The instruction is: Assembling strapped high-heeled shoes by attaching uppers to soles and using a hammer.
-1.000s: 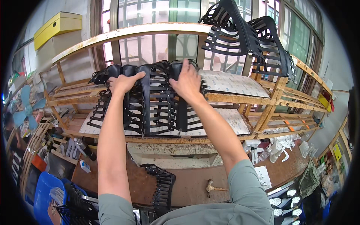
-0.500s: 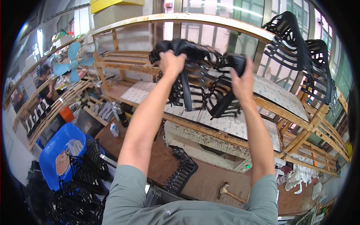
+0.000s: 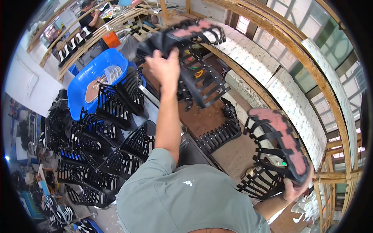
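Note:
My left hand (image 3: 165, 70) is closed round the heel end of a black strappy sandal (image 3: 194, 33), raised over the bench with its pinkish underside partly showing and its straps hanging down. Far to the right, my right hand (image 3: 297, 191) grips the heel end of a second black strappy sandal (image 3: 281, 132). Its pinkish sole faces up, and its strapped shaft hangs toward the bench. Between them, another black piece with a row of straps (image 3: 221, 134) lies on the brown bench top (image 3: 198, 120), touched by neither hand.
Several black strappy sandals (image 3: 101, 141) are heaped at my left beside a blue tub (image 3: 75, 95) holding pale and tan pieces. A wooden rack with a patterned shelf (image 3: 268, 58) runs along the right. Another person (image 3: 89, 17) is at the far left.
My view has swung left and down. Both sandals have left the rack, and my hands have spread apart, the right one moving down and to the right with its sandal turned sole up.

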{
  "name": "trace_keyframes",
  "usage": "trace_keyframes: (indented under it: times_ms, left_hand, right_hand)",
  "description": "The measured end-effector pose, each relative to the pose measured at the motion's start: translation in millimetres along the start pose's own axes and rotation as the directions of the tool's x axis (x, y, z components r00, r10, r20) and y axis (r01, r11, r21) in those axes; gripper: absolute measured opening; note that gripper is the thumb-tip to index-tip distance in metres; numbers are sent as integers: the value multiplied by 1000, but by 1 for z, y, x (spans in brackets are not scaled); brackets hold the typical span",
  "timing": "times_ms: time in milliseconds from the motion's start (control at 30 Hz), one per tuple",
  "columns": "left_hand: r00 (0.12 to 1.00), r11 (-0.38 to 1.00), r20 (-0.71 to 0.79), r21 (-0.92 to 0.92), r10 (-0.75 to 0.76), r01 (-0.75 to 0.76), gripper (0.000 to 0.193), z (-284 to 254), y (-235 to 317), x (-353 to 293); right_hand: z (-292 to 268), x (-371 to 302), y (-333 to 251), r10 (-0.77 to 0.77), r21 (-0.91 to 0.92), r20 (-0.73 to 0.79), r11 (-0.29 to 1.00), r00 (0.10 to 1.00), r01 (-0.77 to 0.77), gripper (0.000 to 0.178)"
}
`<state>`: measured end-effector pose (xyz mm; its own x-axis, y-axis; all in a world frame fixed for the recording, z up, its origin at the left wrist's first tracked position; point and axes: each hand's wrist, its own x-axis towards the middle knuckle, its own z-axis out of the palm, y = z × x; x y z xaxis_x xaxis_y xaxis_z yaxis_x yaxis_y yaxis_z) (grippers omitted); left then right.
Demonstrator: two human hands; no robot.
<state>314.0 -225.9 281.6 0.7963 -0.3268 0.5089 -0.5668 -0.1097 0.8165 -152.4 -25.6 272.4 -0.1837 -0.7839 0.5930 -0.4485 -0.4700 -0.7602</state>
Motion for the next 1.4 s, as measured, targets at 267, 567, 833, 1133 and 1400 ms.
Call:
trace_keyframes:
  times_ms: [267,567,833,1133,1400]
  left_hand:
    - [955,951,105,173,-277,256,38,104,-103,-112]
    - [844,951,480,291,-240,104,63,171,-191,-222]
    - [843,995,529,-24,92,-93,40,121,-183,-265]
    - [508,930,861,191,-6,-313,80,194,-115,-309]
    - [454,824,890,232,34,-518,81,209,-146,-323]
  right_hand:
    - [38,-17,24,242,-270,450,954,860,-127,78]
    - [57,-81,108,507,-24,396,839,766,-543,75]
    - [52,-135,183,699,-15,72,714,711,-700,76]
    - [51,-146,190,707,-562,-293,417,644,-714,84]
    - [-5,-129,243,880,160,-173,468,442,-869,37]
